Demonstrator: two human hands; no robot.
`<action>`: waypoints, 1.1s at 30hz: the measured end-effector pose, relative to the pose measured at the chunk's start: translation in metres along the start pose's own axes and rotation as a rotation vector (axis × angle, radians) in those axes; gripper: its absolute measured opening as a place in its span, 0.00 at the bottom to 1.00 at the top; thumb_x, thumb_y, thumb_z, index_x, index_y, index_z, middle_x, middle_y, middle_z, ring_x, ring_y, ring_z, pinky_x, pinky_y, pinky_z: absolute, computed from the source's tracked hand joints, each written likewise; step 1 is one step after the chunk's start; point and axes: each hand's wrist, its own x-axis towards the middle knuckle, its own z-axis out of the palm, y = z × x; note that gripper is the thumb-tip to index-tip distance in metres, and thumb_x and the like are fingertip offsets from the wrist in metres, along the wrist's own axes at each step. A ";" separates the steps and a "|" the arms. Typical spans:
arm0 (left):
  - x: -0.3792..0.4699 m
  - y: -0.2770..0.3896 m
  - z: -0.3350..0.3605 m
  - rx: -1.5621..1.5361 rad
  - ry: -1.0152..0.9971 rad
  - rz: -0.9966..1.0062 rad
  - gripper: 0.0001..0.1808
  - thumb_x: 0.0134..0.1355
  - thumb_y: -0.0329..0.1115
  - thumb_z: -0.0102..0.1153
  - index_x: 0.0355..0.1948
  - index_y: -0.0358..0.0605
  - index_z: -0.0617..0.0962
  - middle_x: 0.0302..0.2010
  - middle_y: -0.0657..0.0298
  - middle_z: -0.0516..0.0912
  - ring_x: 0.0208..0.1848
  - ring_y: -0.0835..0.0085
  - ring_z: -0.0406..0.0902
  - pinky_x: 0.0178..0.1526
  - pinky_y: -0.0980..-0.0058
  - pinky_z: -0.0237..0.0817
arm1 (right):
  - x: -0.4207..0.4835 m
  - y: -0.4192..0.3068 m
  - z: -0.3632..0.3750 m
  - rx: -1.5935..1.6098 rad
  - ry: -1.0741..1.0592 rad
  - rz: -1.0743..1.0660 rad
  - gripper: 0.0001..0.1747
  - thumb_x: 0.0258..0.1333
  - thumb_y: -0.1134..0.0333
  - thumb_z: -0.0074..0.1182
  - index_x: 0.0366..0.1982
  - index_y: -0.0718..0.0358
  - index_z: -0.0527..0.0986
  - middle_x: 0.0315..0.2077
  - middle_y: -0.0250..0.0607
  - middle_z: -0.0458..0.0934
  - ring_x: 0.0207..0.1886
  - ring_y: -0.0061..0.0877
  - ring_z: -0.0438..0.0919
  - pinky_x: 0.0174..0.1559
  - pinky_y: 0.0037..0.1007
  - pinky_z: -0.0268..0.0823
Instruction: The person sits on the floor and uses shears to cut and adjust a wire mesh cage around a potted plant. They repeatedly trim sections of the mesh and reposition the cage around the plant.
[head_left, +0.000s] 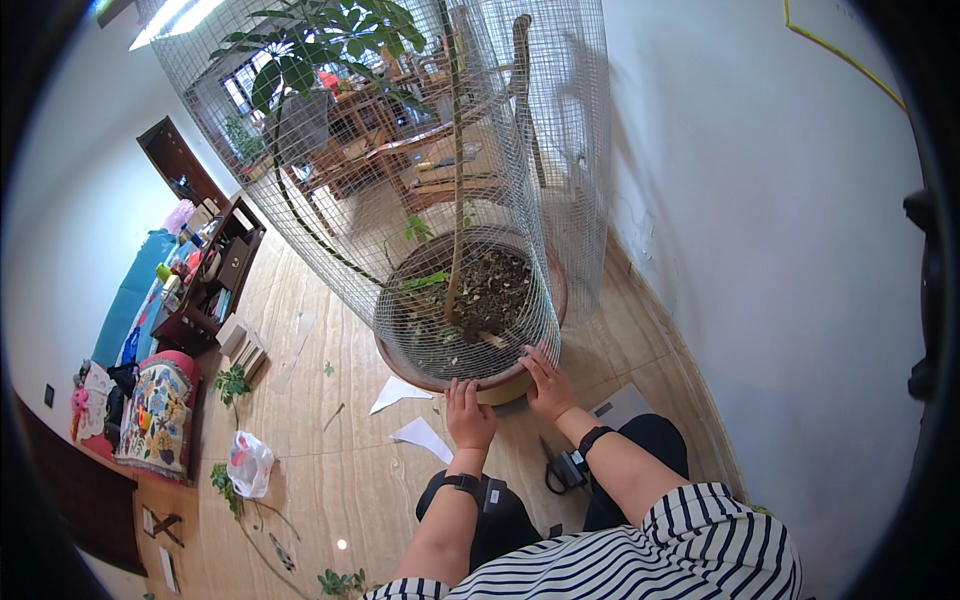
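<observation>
A tall cylinder of metal wire mesh (330, 217) stands around a potted plant, its lower end inside the rim of a round brown pot (386, 356). The plant's stem (456, 247) rises from dark soil (491, 289) covered with bits of debris. My left hand (470, 416) grips the mesh's lower edge at the near rim, fingers pointing away from me. A little to the right, my right hand (549, 386) has its fingers on the mesh at the rim, where the wire sheet overlaps or curves. Black-handled scissors (556, 476) lie on the floor between my knees.
A white wall (750, 225) runs close along the right. Paper pieces (424, 439), cut leafy branches (225, 487), pruning shears (282, 553) and a white plastic bag (250, 465) lie on the tiled floor. Wooden furniture (390, 150) stands behind the mesh; a dark cabinet (199, 307) is farther left.
</observation>
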 end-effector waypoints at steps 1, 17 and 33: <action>0.000 0.000 0.000 -0.001 0.002 0.002 0.26 0.49 0.26 0.53 0.53 0.44 0.76 0.54 0.54 0.78 0.65 0.49 0.70 0.69 0.49 0.57 | 0.000 0.000 0.000 -0.001 0.001 -0.001 0.33 0.44 0.78 0.51 0.57 0.54 0.68 0.66 0.39 0.64 0.69 0.47 0.62 0.63 0.45 0.65; -0.001 -0.002 0.002 0.006 -0.003 -0.006 0.26 0.49 0.26 0.54 0.53 0.44 0.76 0.55 0.53 0.78 0.65 0.49 0.69 0.70 0.49 0.56 | 0.000 0.001 0.001 0.009 -0.008 -0.002 0.34 0.44 0.78 0.51 0.58 0.54 0.68 0.66 0.40 0.64 0.70 0.48 0.61 0.65 0.45 0.63; -0.001 -0.001 0.002 0.000 0.003 -0.007 0.25 0.50 0.27 0.54 0.53 0.43 0.76 0.54 0.53 0.78 0.65 0.49 0.70 0.69 0.50 0.57 | 0.000 -0.002 -0.001 -0.008 -0.018 0.025 0.34 0.45 0.77 0.52 0.58 0.51 0.68 0.66 0.36 0.64 0.65 0.45 0.68 0.60 0.45 0.68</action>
